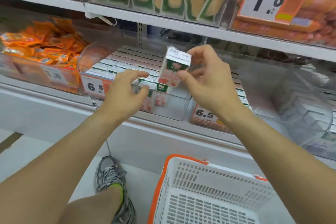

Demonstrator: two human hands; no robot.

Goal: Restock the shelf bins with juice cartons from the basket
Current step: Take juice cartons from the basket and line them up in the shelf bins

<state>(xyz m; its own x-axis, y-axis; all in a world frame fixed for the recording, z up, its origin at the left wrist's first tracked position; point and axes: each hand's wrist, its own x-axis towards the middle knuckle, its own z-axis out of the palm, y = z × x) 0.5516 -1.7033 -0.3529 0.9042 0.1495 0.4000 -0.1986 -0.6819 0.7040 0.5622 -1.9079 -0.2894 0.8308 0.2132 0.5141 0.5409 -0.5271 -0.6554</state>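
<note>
Head view:
Right hand [205,82]: pinches a juice carton [174,69], upright, over the bin's [174,109] front gap.
Left hand [125,91]: fingers loosely spread beside packed cartons [127,63], holding nothing.
Basket [181,183]: below both hands, looks empty.
Progress: probably the last carton; bin nearly full.

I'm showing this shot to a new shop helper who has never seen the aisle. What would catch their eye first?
Probably the juice carton held up at centre by the right hand, above a clear bin of matching cartons, with the left hand at the bin's front. Next, the white basket with orange rim on the floor at lower right, and the big orange price tags on the shelves.
</note>
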